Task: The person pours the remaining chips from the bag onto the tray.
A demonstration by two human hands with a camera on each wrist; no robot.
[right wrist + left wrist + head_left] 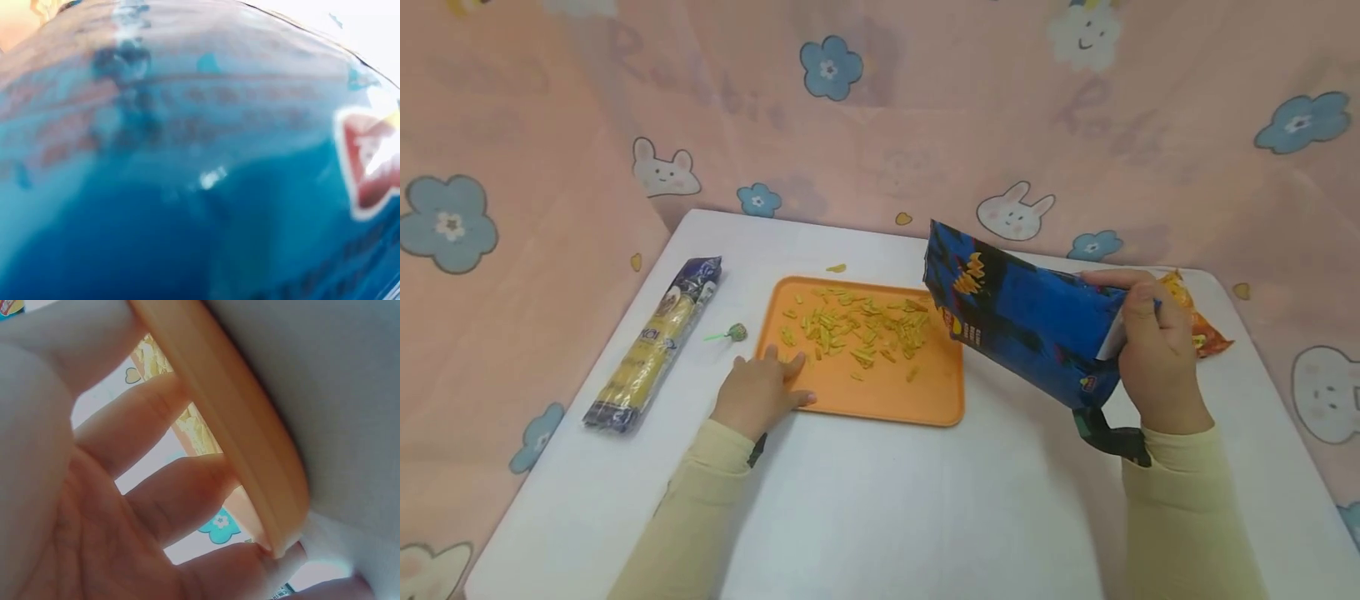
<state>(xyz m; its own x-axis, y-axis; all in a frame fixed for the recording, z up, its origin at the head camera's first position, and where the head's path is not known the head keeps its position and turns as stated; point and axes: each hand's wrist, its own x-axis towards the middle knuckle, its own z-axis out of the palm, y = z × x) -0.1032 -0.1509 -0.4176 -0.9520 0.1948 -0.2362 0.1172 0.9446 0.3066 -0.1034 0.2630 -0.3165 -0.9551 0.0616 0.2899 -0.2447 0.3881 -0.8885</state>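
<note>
My right hand (1161,358) grips the bottom end of a blue snack bag (1037,308), tilted with its mouth at the right side of an orange tray (842,404). The bag's shiny blue surface (187,206) fills the right wrist view, which hides my right fingers. Yellow snack sticks (865,325) lie scattered across the tray. My left hand (760,392) rests at the tray's lower left corner with its fingers spread. In the left wrist view its fingers (144,419) reach over the tray's rim (231,412), their tips hidden behind it.
A long clear pack of yellow food (655,346) lies on the left of the white table (910,500). Between it and the tray is a green lollipop (737,332). One loose snack piece (837,267) sits behind the tray. An orange snack bag (1195,317) lies behind my right hand.
</note>
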